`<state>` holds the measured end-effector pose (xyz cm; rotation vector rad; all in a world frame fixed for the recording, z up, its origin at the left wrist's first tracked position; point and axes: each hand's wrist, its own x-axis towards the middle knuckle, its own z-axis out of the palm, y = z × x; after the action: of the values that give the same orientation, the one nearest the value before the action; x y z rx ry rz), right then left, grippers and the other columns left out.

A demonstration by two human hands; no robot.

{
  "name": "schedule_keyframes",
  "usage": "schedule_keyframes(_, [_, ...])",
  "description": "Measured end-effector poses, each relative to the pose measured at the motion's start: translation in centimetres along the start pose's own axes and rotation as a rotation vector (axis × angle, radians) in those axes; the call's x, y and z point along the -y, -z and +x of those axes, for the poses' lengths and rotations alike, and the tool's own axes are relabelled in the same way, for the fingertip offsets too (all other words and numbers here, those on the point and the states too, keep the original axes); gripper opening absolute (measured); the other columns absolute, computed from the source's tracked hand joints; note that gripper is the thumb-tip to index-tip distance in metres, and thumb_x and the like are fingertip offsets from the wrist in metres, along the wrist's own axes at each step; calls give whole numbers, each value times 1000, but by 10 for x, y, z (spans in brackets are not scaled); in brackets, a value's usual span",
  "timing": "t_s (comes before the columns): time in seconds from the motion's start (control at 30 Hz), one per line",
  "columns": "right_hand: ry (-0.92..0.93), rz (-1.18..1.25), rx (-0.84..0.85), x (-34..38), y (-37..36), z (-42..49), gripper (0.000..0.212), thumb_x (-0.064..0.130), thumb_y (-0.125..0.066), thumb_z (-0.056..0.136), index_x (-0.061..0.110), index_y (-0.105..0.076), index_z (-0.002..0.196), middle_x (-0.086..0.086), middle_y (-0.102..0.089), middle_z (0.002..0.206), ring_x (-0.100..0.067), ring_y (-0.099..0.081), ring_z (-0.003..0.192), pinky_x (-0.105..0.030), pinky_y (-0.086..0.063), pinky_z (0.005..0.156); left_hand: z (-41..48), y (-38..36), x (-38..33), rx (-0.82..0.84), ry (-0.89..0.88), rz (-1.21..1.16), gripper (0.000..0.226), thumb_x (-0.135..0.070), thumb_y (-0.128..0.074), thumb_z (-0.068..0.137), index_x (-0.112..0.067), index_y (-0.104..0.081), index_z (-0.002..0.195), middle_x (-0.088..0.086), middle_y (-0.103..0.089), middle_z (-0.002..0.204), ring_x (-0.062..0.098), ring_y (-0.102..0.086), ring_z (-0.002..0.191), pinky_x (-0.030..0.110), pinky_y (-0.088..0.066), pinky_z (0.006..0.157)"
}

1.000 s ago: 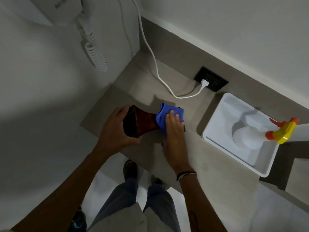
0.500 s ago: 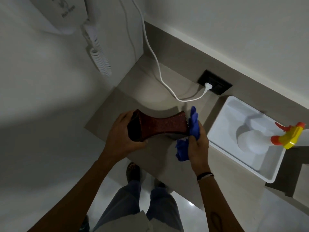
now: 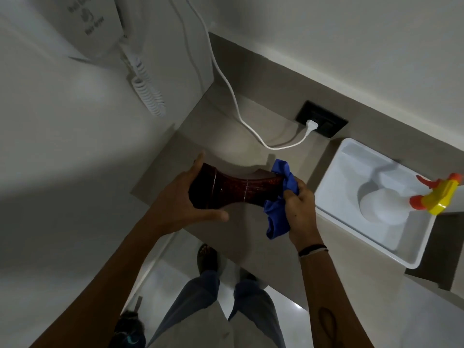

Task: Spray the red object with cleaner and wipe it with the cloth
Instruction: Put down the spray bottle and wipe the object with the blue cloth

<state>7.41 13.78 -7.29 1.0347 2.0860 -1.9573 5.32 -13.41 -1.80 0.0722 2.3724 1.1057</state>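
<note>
Nearest the camera, the person's legs in grey trousers [image 3: 200, 305] stand just short of the counter [image 3: 351, 297] edge, both forearms reaching forward over it. The red object [image 3: 238, 189], a dark waisted vase-like piece, is held lying sideways above the counter, clear of its surface as far as can be told. The left hand [image 3: 175, 204] is curled around the red object's wider left end, thumb stretched along beneath it and fingers wrapped over the top. The right hand [image 3: 298, 212] is at the red object's right end, fingers closed around a bunched blue cloth [image 3: 278, 212], which is pressed against that end and hangs down below the fist; a dark band sits on the wrist. To the right of the red object, well apart, a white tray [image 3: 334, 224] rests on the counter with a white spray bottle [image 3: 381, 207] lying in it, its yellow and orange trigger head over the tray's far right rim. Beyond the red object, a white cable [image 3: 226, 81] runs to a plug in a black socket [image 3: 324, 121]. Farthest, up and left of the red object, a white wall-mounted hair dryer [image 3: 85, 26] hangs with its coiled cord [image 3: 148, 91]
</note>
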Motion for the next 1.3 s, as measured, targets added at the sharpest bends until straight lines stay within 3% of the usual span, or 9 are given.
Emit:
schedule_keyframes(0.1, [80,-91,5,-1,1,3,46,-7,-45,103,8,-58,145,-19,-69,134,-37,-67,121,-54,-55,109,-1,2,0,-6,-87,112,151,-47,-103,49,-41,-9,167,-2,-36,164,17,-46,139,48,-49,113])
schedule_keyframes(0.23, [524,-378,-34,-7,-10,-29,63,-14,-48,100,2,-37,160,-7,-54,147,-24,-61,129,-16,-46,111,2,-6,-6,-189,-203,129,119,-41,-89,50,-14,-42,156,-9,-46,141,0,-41,124,40,-43,109])
schedule_keyframes(0.43, [1048,-861,261,-38,-63,-76,84,8,-40,96,12,2,169,-12,-6,178,-33,-12,165,-40,-7,136,-2,-18,-1,-182,-165,62,107,-55,-77,49,-10,-55,143,2,-62,134,19,-60,118,37,-48,102])
schedule_keyframes(0.53, [982,-965,125,-55,-36,-58,89,-11,-60,91,6,-14,165,-18,-19,175,-40,-25,160,-58,-29,129,-8,-22,11,-209,-155,112,107,-52,-80,50,-13,-53,146,2,-60,134,17,-60,117,32,-51,99])
schedule_keyframes(0.67, [635,-820,124,-52,-4,-44,92,-15,-61,89,9,-15,165,-8,-9,175,-37,-10,163,-60,-18,132,-11,-25,9,-215,-152,116,107,-52,-83,49,-20,-52,147,-5,-58,133,10,-57,116,12,-42,94])
schedule_keyframes(0.87, [1067,-752,324,-51,-63,-87,86,15,-44,99,17,7,169,2,12,178,-25,2,167,-50,-17,133,-11,-24,7,-213,-131,100,109,-63,-79,46,-16,-56,142,-3,-58,133,16,-58,116,34,-50,96])
schedule_keyframes(1.07, [642,-687,221,-46,-6,-52,87,-21,-55,91,7,-15,164,-9,-11,175,-35,-7,165,-62,-21,131,-17,-28,8,-228,-106,166,118,-60,-77,46,-10,-50,150,7,-56,136,26,-58,121,41,-52,98])
schedule_keyframes(1.2, [963,-671,375,-47,-50,-82,90,-2,-43,91,16,-2,169,7,6,178,-17,3,167,-46,-8,136,-11,-29,3,-219,-110,142,117,-58,-76,45,-10,-52,149,10,-58,140,26,-56,125,43,-50,103])
schedule_keyframes(1.3, [1034,-831,338,-49,-29,-64,84,-8,-47,92,8,-11,167,-9,-7,178,-32,-9,166,-51,-12,135,-15,-26,7,-214,-95,154,118,-58,-77,45,-9,-51,149,9,-58,138,26,-57,122,46,-52,100])
